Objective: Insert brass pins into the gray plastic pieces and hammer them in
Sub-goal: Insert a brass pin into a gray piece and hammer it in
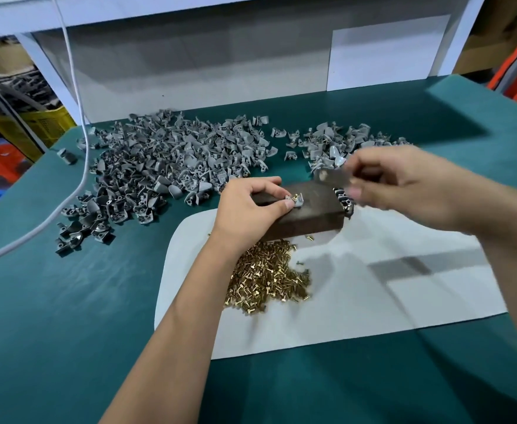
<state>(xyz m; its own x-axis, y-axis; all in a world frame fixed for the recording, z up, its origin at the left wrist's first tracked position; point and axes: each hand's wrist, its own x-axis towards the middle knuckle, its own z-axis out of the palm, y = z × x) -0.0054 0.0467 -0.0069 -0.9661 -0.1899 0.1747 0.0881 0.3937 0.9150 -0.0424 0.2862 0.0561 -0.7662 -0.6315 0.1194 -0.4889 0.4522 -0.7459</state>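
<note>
On the green counter (67,301), beside the heap of gray plastic pieces (165,166), the left hand (251,206) pinched one gray piece (295,201) with a brass pin (293,198) on the dark wooden block (312,209), while the blurred right hand (397,185) gripped a metal hammer (332,176) just above.

Bare green mat (67,316) lies open left; gray pieces (165,166) crowd behind the dark block (309,209).

Gray plastic pieces (171,160) heaping on teal table (52,316); brass-gold pins (266,280) shining on white sheet (373,301); dark brown block (309,209) sitting there; white cable (76,96) trailing; yellow crate (49,120) showing behind.
</note>
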